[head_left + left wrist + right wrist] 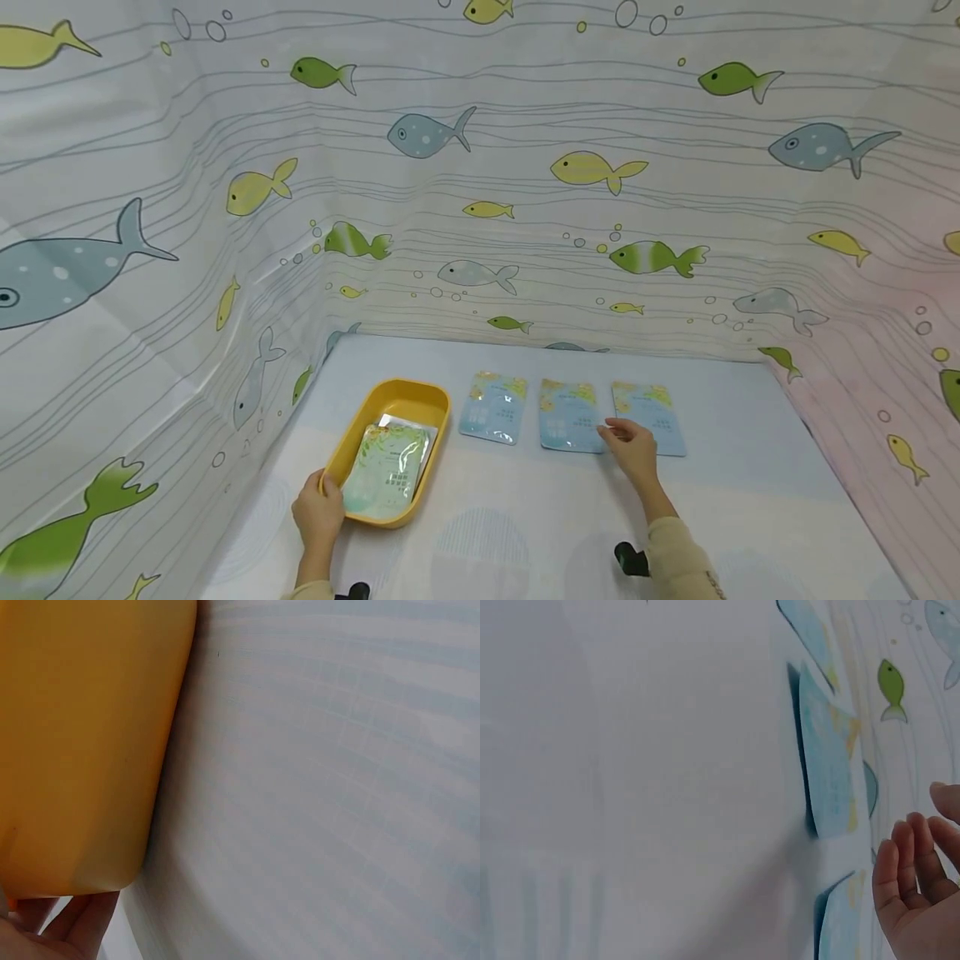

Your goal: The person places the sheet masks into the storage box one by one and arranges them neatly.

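At the near left corner of a yellow plastic tray [362, 417], my left hand [318, 508] grips the rim; the left wrist view has its fingers [90, 926] against the tray's end. Inside the tray lie a green flat packet [384, 471] and, partly covered beneath it, a white-silver one [430, 437]. Three blue flat packets lie in a row: left [493, 408], middle [567, 417] and right [651, 417]. My right hand [632, 450] is held over the gap between the middle and right packets, fingers loosely bent, thumb apart, nothing held in the right wrist view.
A pale table [540, 525] bears everything. Fish-patterned sheeting [517, 242] hangs behind it and along both sides. Black straps or mounts [632, 559] sit by the wrists.
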Motion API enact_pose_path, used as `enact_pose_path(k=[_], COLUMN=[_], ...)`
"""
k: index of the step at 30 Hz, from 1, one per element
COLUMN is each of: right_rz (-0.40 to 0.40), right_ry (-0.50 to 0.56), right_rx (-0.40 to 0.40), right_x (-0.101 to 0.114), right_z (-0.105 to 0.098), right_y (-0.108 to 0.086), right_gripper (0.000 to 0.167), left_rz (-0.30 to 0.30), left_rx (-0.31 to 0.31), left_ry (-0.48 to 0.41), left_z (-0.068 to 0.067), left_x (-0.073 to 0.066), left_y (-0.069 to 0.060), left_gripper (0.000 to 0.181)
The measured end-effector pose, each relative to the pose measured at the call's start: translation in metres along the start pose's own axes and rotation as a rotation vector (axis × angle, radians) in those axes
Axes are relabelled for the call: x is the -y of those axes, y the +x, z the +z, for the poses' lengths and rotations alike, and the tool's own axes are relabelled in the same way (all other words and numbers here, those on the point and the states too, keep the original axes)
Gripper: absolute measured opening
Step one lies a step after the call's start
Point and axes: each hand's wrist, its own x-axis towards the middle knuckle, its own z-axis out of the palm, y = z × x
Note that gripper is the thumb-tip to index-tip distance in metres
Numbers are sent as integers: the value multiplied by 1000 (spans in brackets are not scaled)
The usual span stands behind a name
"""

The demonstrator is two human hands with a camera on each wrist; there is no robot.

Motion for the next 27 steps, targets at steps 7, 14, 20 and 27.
enact_pose_path(k=[7,14,20,27], right_rz=[-86,-68,-29,116], right_ry=[-52,-176,-210,-280], right_rx=[-153,-240,-270,-226], right_x=[-24,-36,-46,-47], right_z=[-31,-52,-59,-66], right_y=[7,12,13,13], right_gripper=[33,28,29,43], left_rz=[8,11,8,-4], left_rx=[-8,-14,-10,-8], left_ry=[-5,-11,-4,-5], left_z=[2,2,0,1], left_x=[0,1,-2,-1], left_y=[-1,1,0,-1], left_gripper=[24,25,24,25])
